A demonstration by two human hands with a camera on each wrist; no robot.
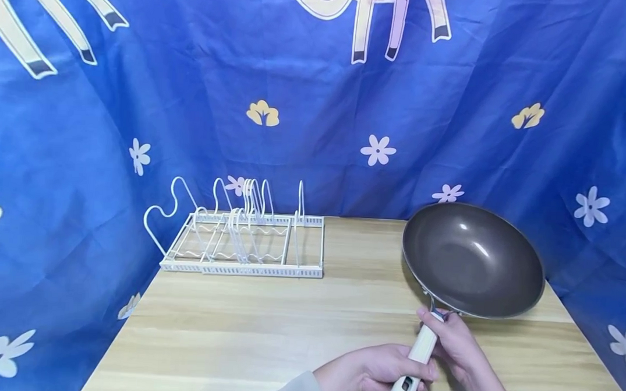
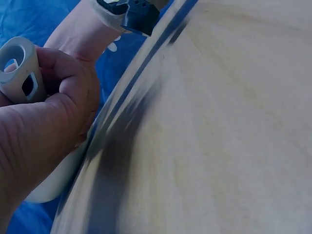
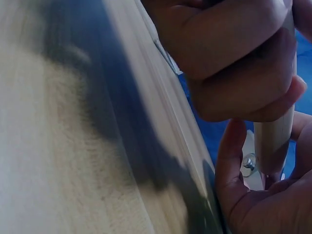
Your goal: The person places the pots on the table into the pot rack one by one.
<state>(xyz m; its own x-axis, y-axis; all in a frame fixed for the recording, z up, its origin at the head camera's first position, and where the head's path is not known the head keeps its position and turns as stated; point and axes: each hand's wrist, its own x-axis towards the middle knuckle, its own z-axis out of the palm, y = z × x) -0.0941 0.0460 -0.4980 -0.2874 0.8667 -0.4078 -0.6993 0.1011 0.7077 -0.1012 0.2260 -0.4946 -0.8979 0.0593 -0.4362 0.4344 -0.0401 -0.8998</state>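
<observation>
A dark-coated wok (image 1: 467, 257) lies tilted at the right of the table in the head view, its hollow side toward me. Its pale handle (image 1: 423, 344) points down toward the front edge. My left hand (image 1: 384, 370) grips the handle near its free end, where a hanging slot shows. Higher up, close to the metal joint with the pan, my right hand (image 1: 456, 340) holds the handle with the thumb across its top. In the left wrist view the hollow handle end (image 2: 20, 73) sticks out of curled fingers. The right wrist view shows both hands around the handle (image 3: 274, 146).
At the back left of the wooden table (image 1: 265, 322) stands a white wire pot rack (image 1: 262, 270) with several upright looped dividers. Blue patterned cloth (image 1: 338, 103) hangs behind the table and along both sides.
</observation>
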